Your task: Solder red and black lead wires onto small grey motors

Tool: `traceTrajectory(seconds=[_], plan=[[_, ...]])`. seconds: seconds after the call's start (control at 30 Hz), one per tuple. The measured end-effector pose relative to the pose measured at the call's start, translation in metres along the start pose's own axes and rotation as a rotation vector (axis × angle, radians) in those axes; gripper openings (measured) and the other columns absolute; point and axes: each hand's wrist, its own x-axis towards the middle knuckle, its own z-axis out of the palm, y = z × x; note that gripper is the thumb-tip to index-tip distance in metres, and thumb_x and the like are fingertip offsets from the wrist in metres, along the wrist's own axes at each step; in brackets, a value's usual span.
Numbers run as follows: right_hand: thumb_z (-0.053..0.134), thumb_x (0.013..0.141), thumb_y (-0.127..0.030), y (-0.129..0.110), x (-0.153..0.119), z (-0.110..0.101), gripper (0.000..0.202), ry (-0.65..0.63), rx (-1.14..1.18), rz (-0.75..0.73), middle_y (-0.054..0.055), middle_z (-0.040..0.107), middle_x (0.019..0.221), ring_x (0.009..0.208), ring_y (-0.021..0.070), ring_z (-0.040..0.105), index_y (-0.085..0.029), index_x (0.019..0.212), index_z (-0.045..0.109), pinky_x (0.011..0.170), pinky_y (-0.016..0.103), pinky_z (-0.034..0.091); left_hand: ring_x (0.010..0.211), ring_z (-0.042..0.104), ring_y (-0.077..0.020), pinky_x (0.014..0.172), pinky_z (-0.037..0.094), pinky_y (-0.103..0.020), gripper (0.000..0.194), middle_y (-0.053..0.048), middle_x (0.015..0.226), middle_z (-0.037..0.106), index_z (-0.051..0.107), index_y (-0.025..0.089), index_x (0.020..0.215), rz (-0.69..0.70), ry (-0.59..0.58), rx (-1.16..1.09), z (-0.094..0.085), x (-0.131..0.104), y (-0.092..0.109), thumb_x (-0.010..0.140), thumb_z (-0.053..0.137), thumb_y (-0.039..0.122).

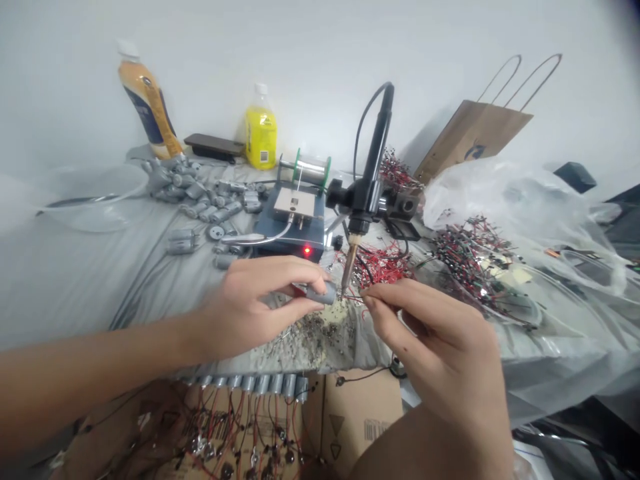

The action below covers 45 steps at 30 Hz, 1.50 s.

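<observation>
Between the thumb and fingers of my left hand (270, 293) is a small grey cylindrical motor (323, 293), its end turned toward the soldering iron. My right hand (430, 333) pinches a thin red wire (354, 297) whose free end reaches to the motor's end. The soldering iron (367, 173) is clamped in a black stand, tip down, right at the gap between the motor and the wire. Whether the tip touches either one I cannot tell. Behind my left hand sits a solder feeder (297, 213) with a glowing red light and a spool of solder (314, 170).
Loose motors (195, 193) are heaped at the left. Red wires (383, 267) lie behind the iron, and a tangle of wired parts (470, 263) at the right beside a plastic bag (500, 193). Wired motors (270, 385) line a cardboard box (360, 413) below. Bottles (261, 130) stand behind.
</observation>
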Motion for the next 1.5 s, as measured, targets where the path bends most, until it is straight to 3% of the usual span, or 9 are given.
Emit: traceTrajectory(seconds=[0.27,0.7,1.5], plan=[[0.069,0.1,-0.019,0.0029,-0.0011,0.0011,0.01,-0.017,0.0,0.017,-0.006,0.069,0.08,0.068,0.006,0.061,-0.023,0.092,0.074,0.061,0.019,0.046,0.101,0.079,-0.0173,0.083,0.071,-0.024,0.016,-0.004,0.115,0.08,0.073,0.024,0.11,0.004,-0.044,0.003,-0.0031,0.0011,0.0,0.099,0.079,0.014],[0.069,0.1,-0.019,0.0012,-0.0017,0.0006,0.011,-0.021,-0.024,0.035,-0.007,0.069,0.081,0.07,0.0059,0.061,-0.026,0.092,0.073,0.061,0.019,0.045,0.097,0.079,-0.0145,0.084,0.066,-0.016,0.015,-0.007,0.111,0.081,0.074,0.014,0.106,0.054,-0.016,0.003,-0.0023,0.0019,-0.0012,0.094,0.081,0.007],[0.068,0.101,-0.019,0.0023,-0.0035,-0.0002,0.012,-0.018,-0.035,0.02,-0.007,0.067,0.08,0.069,0.0051,0.059,-0.025,0.092,0.072,0.061,0.019,0.044,0.091,0.08,-0.0129,0.083,0.064,-0.015,0.015,-0.005,0.107,0.082,0.074,0.015,0.105,0.045,-0.016,0.048,-0.0038,0.003,0.0015,0.094,0.083,0.01]])
